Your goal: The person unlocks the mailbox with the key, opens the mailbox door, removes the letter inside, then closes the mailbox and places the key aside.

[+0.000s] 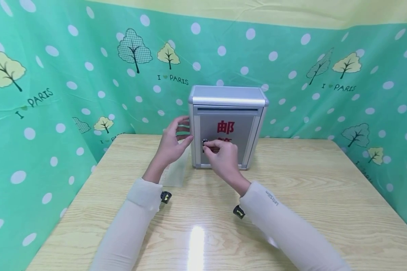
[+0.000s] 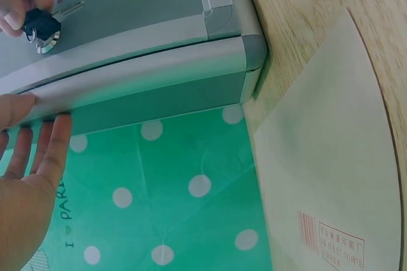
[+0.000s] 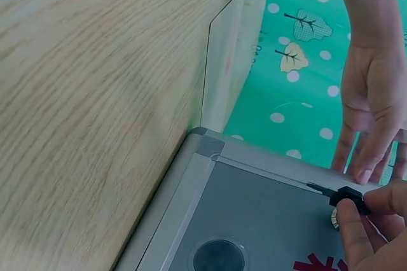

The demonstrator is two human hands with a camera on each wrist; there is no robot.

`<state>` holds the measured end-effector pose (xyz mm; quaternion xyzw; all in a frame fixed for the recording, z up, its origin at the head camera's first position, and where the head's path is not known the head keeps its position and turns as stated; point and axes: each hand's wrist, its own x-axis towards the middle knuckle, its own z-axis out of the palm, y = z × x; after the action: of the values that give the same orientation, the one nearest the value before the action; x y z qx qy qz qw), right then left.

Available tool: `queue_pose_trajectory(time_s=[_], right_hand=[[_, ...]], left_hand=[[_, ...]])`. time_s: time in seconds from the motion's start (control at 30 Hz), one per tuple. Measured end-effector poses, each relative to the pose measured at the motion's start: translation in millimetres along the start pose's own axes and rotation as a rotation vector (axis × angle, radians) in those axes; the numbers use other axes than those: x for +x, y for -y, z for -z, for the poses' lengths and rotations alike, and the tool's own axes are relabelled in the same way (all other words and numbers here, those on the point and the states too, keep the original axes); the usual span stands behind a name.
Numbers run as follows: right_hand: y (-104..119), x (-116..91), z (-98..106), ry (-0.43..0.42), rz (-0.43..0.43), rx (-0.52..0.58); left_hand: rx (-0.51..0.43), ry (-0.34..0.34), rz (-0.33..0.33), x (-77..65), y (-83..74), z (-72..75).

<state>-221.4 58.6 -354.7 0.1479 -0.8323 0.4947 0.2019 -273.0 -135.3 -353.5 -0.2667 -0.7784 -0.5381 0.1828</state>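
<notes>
A grey metal mailbox (image 1: 245,131) with red characters and a slot near its top stands upright on the table. At the left edge of its door is a round lock (image 2: 48,46). My right hand (image 1: 224,156) pinches the black head of a key (image 3: 348,198) at this lock between thumb and fingers. Another metal key blade (image 2: 68,11) sticks out beside it, and a small ring shows there. Whether the held key sits inside the lock is hidden. My left hand (image 1: 173,141) rests against the mailbox's left side, thumb near the front edge and fingers extended.
A flat piece of pale paper (image 2: 337,144) with red print, like an envelope, lies on the wooden table (image 1: 291,195) left of the mailbox. Behind and beside the table hangs a green dotted cloth (image 1: 98,75). A round dark spot (image 3: 218,257) shows low on the door.
</notes>
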Motion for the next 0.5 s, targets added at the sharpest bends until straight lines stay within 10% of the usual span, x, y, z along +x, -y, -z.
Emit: queue_pose_trajectory(time_s=[0.5], right_hand=[[-0.3,1.1,-6.9,-0.023,0.208,-0.196]], left_hand=[[-0.007,-0.005,-0.004,0.9,0.0,-0.1]])
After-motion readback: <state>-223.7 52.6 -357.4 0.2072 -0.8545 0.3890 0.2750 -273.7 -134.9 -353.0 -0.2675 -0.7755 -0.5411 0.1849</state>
